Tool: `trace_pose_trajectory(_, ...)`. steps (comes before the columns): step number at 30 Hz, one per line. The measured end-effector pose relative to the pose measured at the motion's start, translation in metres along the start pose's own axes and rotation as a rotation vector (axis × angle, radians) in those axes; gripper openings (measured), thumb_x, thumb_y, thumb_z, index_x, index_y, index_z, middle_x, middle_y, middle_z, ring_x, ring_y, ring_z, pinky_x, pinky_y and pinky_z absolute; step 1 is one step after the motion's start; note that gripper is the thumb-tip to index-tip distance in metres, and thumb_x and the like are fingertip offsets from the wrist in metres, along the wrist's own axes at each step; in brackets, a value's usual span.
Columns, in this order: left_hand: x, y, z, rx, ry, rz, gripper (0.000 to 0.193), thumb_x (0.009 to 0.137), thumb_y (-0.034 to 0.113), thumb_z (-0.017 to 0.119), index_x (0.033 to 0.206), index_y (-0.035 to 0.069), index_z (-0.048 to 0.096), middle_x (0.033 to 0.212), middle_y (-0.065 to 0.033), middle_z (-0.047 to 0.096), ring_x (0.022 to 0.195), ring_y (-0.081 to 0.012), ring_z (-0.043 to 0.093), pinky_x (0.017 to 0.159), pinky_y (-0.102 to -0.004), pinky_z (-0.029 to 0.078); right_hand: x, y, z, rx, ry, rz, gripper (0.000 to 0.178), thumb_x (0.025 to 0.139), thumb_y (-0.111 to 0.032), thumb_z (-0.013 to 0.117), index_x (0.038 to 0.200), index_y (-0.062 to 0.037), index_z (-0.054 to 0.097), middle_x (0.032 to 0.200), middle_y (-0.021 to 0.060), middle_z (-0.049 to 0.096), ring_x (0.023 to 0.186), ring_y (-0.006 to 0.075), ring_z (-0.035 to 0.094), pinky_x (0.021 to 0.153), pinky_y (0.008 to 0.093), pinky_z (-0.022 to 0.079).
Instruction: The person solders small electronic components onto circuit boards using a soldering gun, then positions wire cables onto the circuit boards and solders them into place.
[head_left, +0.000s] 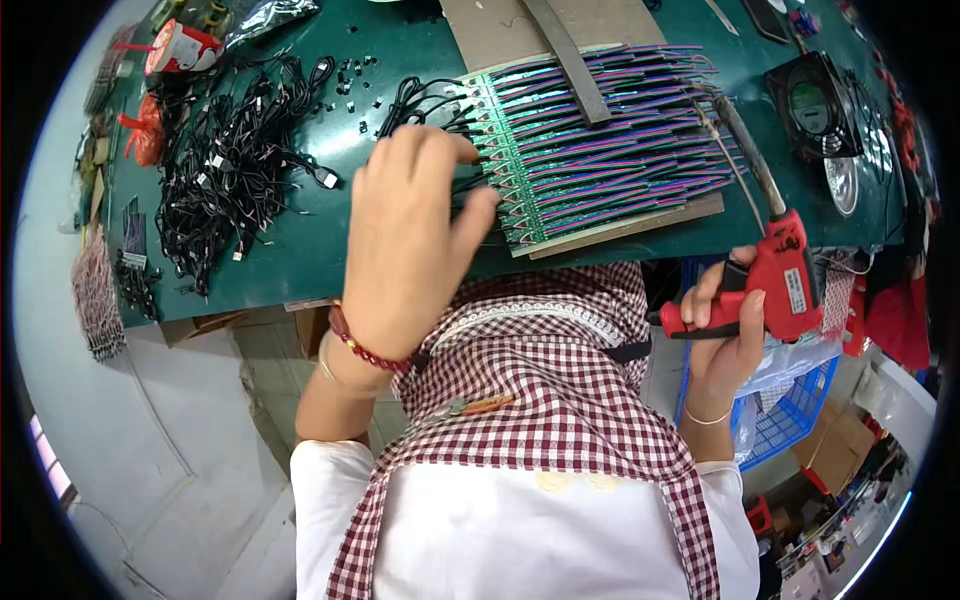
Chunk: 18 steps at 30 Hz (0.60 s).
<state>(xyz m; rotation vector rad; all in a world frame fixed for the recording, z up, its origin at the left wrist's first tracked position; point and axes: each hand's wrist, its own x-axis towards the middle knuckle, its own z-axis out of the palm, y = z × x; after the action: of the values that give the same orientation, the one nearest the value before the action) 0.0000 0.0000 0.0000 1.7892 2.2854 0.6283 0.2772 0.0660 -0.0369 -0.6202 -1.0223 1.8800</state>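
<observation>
My left hand [415, 210] hovers at the left edge of a green circuit board panel [503, 150]. Its thumb and forefinger are apart, the other fingers curled. Black cables [410, 100] run behind the fingers to the panel's edge; whether a fingertip touches one is hard to make out. Rows of multicoloured wires [620, 140] stretch rightward from the panel. A flat metal bar [570, 60] lies across them. My right hand [725, 310] is wrapped round the handle of a red soldering gun [787, 275]. The gun's tip points up and left, over the wires' right ends.
A tangled heap of black cables [235, 165] covers the table's left side, with small black parts [352, 80] nearby. At the back left stand a red and white cup [182, 48] and an orange bag [146, 132]. A black fan [812, 105] sits at right. Below is a blue basket [790, 425].
</observation>
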Motion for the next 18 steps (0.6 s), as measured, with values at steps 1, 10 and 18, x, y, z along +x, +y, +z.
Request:
trace_pose_trajectory(1,0.006,-0.010,0.002,-0.013,0.053,-0.036,0.031,0.073,0.017,0.069,0.097,0.005,0.054,0.097,-0.0129,0.056,0.092,-0.0276,0.052,0.079,-0.0381,0.039,0.008,-0.004,0.009,-0.026,0.107,0.008,0.039,0.094,-0.033,0.043,0.122,-0.0053,0.038,0.098,0.0196,0.056,0.069,0.0146,0.051,0.064,0.0277,0.044)
trace_pose_trajectory(10,0.034,-0.010,0.032,-0.125,-0.093,-0.284,0.084,0.072,0.030,0.071,0.131,-0.009,0.025,0.068,-0.0134,0.059,0.067,-0.0268,0.063,0.061,-0.0342,0.048,0.079,0.008,0.037,0.400,-0.105,0.208,0.039,0.092,-0.033,0.046,0.118,-0.0037,0.041,0.141,0.0267,0.023,0.123,0.0518,0.032,0.096,0.0614,0.034)
trace_pose_trajectory(18,0.050,-0.010,0.035,-0.304,-0.170,-0.458,0.087,0.066,0.028,0.076,0.127,-0.003,0.024,0.096,-0.0253,0.061,0.091,-0.0371,0.061,0.081,-0.0389,0.047,0.088,0.026,0.038,0.431,-0.129,0.281,0.039,0.092,-0.028,0.050,0.122,-0.0051,0.040,0.137,0.0170,0.034,0.125,0.0443,0.035,0.097,0.0590,0.034)
